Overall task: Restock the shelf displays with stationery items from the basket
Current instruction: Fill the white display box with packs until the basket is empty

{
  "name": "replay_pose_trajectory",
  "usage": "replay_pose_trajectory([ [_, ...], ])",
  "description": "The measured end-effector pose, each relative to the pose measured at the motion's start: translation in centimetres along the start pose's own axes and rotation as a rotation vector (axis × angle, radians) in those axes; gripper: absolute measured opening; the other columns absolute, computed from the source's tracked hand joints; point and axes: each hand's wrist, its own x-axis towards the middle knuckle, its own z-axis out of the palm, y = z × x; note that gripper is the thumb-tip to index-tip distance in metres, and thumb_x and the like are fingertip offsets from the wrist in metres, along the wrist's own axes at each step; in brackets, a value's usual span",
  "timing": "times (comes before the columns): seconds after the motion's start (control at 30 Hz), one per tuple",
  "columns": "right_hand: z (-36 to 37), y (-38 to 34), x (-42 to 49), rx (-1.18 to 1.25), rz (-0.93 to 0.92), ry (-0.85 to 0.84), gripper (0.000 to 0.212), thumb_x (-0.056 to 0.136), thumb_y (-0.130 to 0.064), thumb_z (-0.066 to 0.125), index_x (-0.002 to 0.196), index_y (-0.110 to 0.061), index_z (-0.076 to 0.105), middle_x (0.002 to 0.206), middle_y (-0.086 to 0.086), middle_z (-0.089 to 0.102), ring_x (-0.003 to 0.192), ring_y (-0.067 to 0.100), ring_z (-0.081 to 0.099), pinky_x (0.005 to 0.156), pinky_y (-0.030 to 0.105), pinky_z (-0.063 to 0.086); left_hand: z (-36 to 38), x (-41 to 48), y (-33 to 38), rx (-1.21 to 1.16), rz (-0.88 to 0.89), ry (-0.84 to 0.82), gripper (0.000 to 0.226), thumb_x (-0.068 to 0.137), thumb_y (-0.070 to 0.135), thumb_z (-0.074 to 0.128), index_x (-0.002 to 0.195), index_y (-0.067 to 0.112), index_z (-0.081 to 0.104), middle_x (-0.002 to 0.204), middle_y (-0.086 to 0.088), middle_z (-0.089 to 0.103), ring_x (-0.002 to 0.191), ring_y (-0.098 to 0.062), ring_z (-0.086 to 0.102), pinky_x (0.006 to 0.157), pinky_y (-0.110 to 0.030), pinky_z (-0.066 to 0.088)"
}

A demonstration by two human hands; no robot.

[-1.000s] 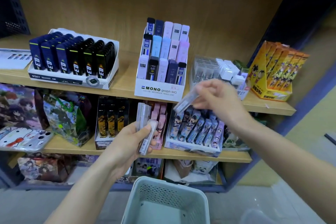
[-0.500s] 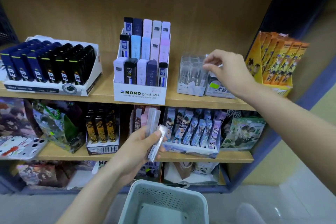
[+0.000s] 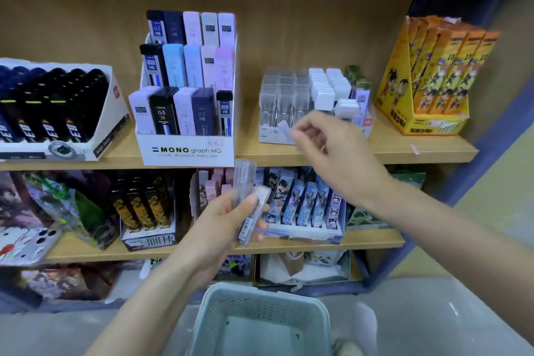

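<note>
Right now the person's left hand is raised in front of the lower shelf, just above the pale perforated basket at the bottom edge of the view. Its fingers and thumb are clamped round a small bundle of clear plastic cases, which stand roughly upright and reach as high as the front edge of the upper shelf.

The right hand hangs before the upper shelf, close to a display tray of matching clear cases. Its fingers are loosely curled and smeared by motion blur. A whitish streak sits at their tips, so whether they pinch anything cannot be told.

Beside the clear cases in that tray stand white-capped cases. To the left is a white MONO graph MG box with tiered lead cases in blue, pink, black and lilac, and further left a white box of dark cases. An orange cartoon-printed box stands at the right end. On the lower shelf, behind the left hand's bundle, a tray holds cartoon-printed cases leaning back in a row.
</note>
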Motion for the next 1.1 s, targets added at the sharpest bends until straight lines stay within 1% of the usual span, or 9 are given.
replay_pose_trajectory([
  [0.13, 2.4, 0.1, -2.8, 0.199, 0.266, -0.329, 0.014, 0.089, -0.035, 0.061, 0.093, -0.022, 0.065, 0.081, -0.010, 0.065, 0.064, -0.001, 0.059, 0.061, 0.014, 0.046, 1.1, 0.2, -0.5, 0.047, 0.008, -0.038, 0.018, 0.098, 0.023, 0.044, 0.098, 0.014, 0.059, 0.065, -0.001, 0.060, 0.052, -0.007, 0.054, 0.054, -0.019, 0.046],
  [0.23, 3.0, 0.2, -3.6, 0.404, 0.384, -0.347, 0.004, 0.085, -0.020, 0.069, 0.085, -0.016, 0.068, 0.073, 0.000, 0.067, 0.059, 0.003, 0.060, 0.053, 0.013, 0.048, 1.4, 0.1, -1.0, 0.071, -0.026, -0.051, 0.022, 0.099, 0.027, 0.040, 0.102, 0.012, 0.057, 0.061, -0.001, 0.062, 0.053, -0.008, 0.054, 0.060, -0.024, 0.046],
  [0.37, 1.9, 0.2, -3.2, 0.554, 0.454, -0.354, 0.002, 0.085, -0.010, 0.067, 0.086, -0.011, 0.065, 0.072, 0.003, 0.066, 0.058, 0.004, 0.063, 0.057, 0.016, 0.053, 1.1, 0.0, -1.0, -0.011, -0.029, -0.019, 0.026, 0.099, 0.025, 0.039, 0.105, 0.004, 0.055, 0.068, -0.001, 0.066, 0.059, -0.013, 0.062, 0.060, -0.027, 0.052],
  [0.5, -1.6, -0.2, -1.1, 0.397, 0.277, -0.069, 0.006, 0.087, -0.013, 0.063, 0.088, -0.019, 0.062, 0.086, -0.004, 0.068, 0.075, 0.007, 0.067, 0.073, 0.019, 0.055, 0.3, 0.4, -0.7, 0.007, -0.042, 0.040, 0.022, 0.099, 0.022, 0.042, 0.104, 0.003, 0.054, 0.067, -0.002, 0.051, 0.049, -0.011, 0.050, 0.045, -0.020, 0.044],
  [0.6, -3.7, -0.2, 1.0, 0.225, 0.053, 0.239, 0.007, 0.090, -0.013, 0.062, 0.089, -0.019, 0.058, 0.088, -0.007, 0.064, 0.083, 0.013, 0.065, 0.075, 0.028, 0.056, 0.1, 0.4, -0.7, 0.118, -0.039, 0.025, 0.019, 0.099, 0.026, 0.042, 0.102, 0.007, 0.045, 0.062, 0.002, 0.041, 0.044, -0.009, 0.035, 0.040, -0.017, 0.031],
  [0.7, -4.4, 0.5, 3.2, 0.083, -0.047, 0.359, 0.004, 0.090, -0.014, 0.061, 0.091, -0.016, 0.057, 0.092, 0.000, 0.062, 0.085, 0.014, 0.061, 0.074, 0.024, 0.053, 0.3, 0.3, -0.7, 0.139, -0.044, -0.001, 0.017, 0.100, 0.025, 0.040, 0.091, 0.011, 0.039, 0.064, 0.001, 0.041, 0.044, -0.009, 0.033, 0.040, -0.017, 0.029],
  [0.9, -3.7, 1.3, 5.4, -0.035, -0.092, 0.254, 0.006, 0.088, -0.015, 0.065, 0.092, -0.011, 0.064, 0.091, -0.001, 0.061, 0.079, 0.005, 0.055, 0.073, 0.013, 0.046, 0.8, 0.9, 0.1, 0.103, 0.004, -0.048, 0.015, 0.100, 0.022, 0.042, 0.096, 0.012, 0.053, 0.071, -0.001, 0.053, 0.048, -0.011, 0.039, 0.042, -0.018, 0.033],
  [1.03, -3.3, 1.2, 6.2, -0.207, -0.101, 0.074, 0.014, 0.083, -0.020, 0.071, 0.096, -0.014, 0.072, 0.091, -0.005, 0.057, 0.076, 0.007, 0.052, 0.078, 0.023, 0.047, 1.1, 1.1, 0.9, 0.093, 0.057, -0.061, 0.016, 0.099, 0.019, 0.044, 0.101, 0.010, 0.057, 0.070, 0.002, 0.055, 0.048, -0.009, 0.040, 0.042, -0.017, 0.034],
  [1.1, -3.0, 1.1, 6.2, -0.279, -0.101, 0.053, 0.020, 0.084, -0.024, 0.071, 0.102, -0.016, 0.072, 0.093, -0.007, 0.049, 0.081, 0.007, 0.047, 0.078, 0.025, 0.043, 1.1, 1.1, 1.1, 0.108, 0.085, -0.068, 0.014, 0.099, 0.018, 0.044, 0.100, 0.012, 0.057, 0.071, 0.002, 0.057, 0.047, -0.009, 0.040, 0.042, -0.017, 0.034],
])
